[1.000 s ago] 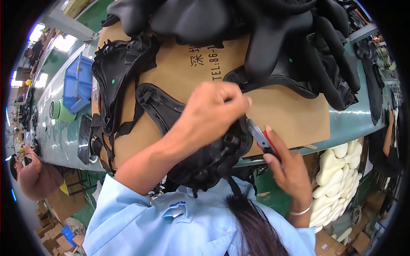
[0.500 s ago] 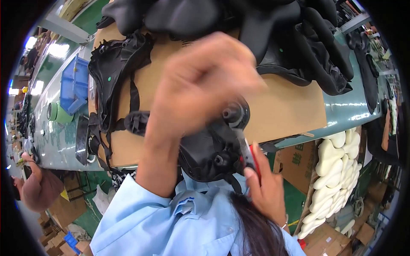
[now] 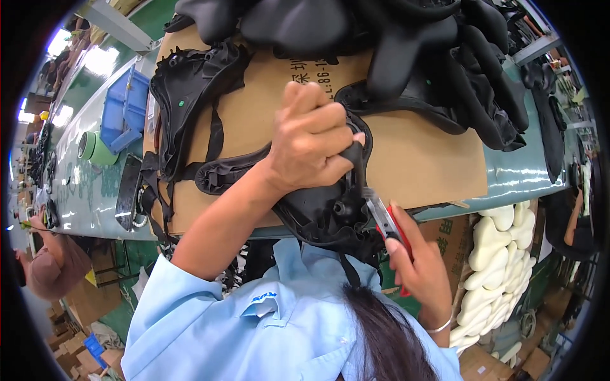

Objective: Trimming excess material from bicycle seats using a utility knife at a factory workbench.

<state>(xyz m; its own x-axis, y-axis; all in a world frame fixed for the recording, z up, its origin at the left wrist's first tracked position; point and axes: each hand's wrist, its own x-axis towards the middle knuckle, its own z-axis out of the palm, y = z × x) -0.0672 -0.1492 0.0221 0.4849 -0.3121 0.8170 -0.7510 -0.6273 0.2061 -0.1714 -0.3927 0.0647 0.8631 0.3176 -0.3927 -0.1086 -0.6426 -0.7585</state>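
A black saddle-shaped cover (image 3: 298,213) lies with its hollow, pleated inside up, across the near edge of the cardboard. My left hand (image 3: 314,136) is closed in a fist over its upper part, pinching a dark fold of it; the fist hides the exact grip. In my right hand (image 3: 416,263) is a utility knife (image 3: 399,232) with a red and black handle. Its metal blade points up and left, with the tip at the cover's right side, just below my left fist. Whether the tip touches the cover I cannot tell.
Flat cardboard (image 3: 432,162) covers the green table (image 3: 521,168). More black covers (image 3: 197,95) lie at the left and in a heap at the back. A blue bin (image 3: 124,108) and green roll (image 3: 98,149) stand farther left. Cream saddle-shaped pads (image 3: 502,267) sit at right; another person (image 3: 57,260) is at far left.
My left fist, raised and blurred before, has come down onto the cover's upper part. The right hand with the knife has shifted slightly right and down. The view has shifted a little.
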